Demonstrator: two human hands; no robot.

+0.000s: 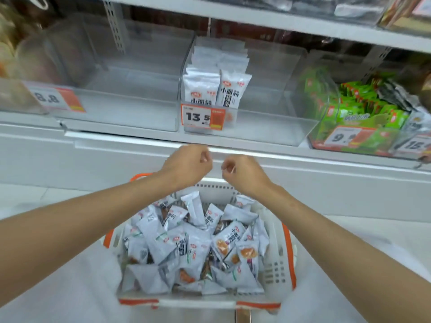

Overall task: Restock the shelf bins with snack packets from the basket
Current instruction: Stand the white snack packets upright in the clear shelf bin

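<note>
A white basket [278,257] with orange trim stands below me, heaped with several pale grey snack packets [196,248]. Straight ahead on the shelf, a clear bin [268,127] with a 13.5 price tag holds upright grey packets [217,75] stacked along its left side. My left hand [189,165] and my right hand [242,172] hover side by side above the basket's far rim, just below the shelf edge. Both have their fingers curled in and hold nothing.
A clear bin [121,113] to the left holds nothing I can see, beside an 8.8 tag [56,99]. Green packets [356,110] fill the bin at right. Another shelf board [256,18] runs overhead. The white shelf front [116,159] stands behind the basket.
</note>
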